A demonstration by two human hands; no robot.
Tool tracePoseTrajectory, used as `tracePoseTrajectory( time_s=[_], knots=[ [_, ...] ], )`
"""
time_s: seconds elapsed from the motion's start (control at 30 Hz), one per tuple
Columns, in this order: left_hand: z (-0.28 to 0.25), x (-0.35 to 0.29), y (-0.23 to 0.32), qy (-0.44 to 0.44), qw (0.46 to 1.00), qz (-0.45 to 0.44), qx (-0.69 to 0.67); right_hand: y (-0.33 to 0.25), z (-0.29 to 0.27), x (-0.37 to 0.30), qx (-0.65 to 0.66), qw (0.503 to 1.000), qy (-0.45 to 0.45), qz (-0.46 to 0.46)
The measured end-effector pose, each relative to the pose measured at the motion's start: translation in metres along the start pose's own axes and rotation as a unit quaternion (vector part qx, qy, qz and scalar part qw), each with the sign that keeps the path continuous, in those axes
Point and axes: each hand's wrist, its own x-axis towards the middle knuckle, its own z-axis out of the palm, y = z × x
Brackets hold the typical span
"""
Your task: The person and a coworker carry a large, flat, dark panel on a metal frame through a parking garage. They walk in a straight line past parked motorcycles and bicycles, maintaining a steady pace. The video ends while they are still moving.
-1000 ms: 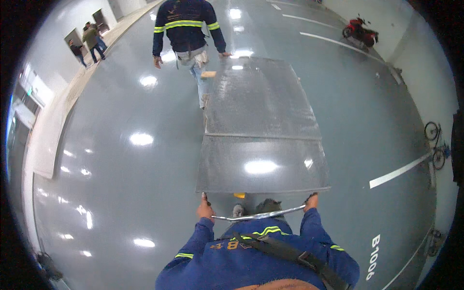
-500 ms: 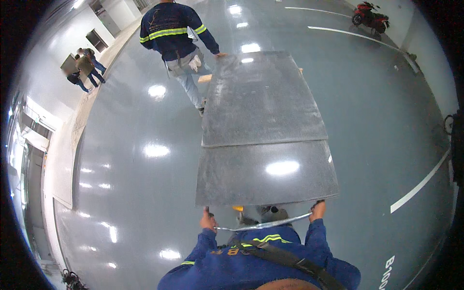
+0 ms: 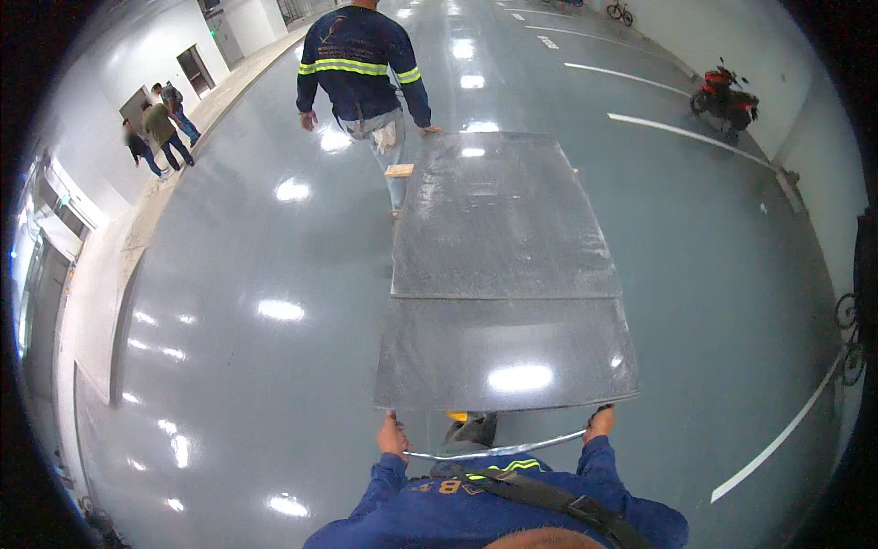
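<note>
My left hand (image 3: 392,436) and my right hand (image 3: 599,423) are closed round the two ends of a silver metal handlebar (image 3: 498,450), just below the near edge of the load. In front of them lie large flat dark grey slabs, dusty and glossy in patches. A farther slab (image 3: 508,220) overlaps a nearer slab (image 3: 439,352). Whatever carries them is hidden underneath, apart from a piece of wood (image 3: 400,171) sticking out at the far left. A co-worker (image 3: 357,64) in a dark blue jacket with reflective bands walks ahead, one hand (image 3: 430,131) at the far left corner.
The shiny grey floor (image 3: 229,366) has white painted lines (image 3: 777,425) on the right. A red motorcycle (image 3: 725,99) and bicycles (image 3: 851,339) stand along the right wall. Several people (image 3: 163,128) are by the left wall, near a raised kerb (image 3: 137,247).
The view has tilted up, so more far floor shows and the slabs sit lower in the picture. The co-worker has taken a step. My hands keep their hold on the bar.
</note>
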Motion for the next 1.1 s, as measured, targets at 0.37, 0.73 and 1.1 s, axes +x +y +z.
tracePoseTrajectory(
  time_s=[0.37,0.73,1.1],
  knots=[
    [0.023,-0.023,0.14,-0.044,0.998,0.025,-0.03,-0.071,0.1,-0.06,0.017,1.0,0.015,-0.018],
    [0.037,-0.036,0.165,0.037,0.959,0.165,0.229,-0.119,0.096,-0.078,0.015,0.996,-0.066,0.057],
    [0.119,0.027,0.23,0.024,0.952,0.2,0.232,-0.171,0.211,-0.013,-0.01,0.995,-0.087,0.038]
  ],
)
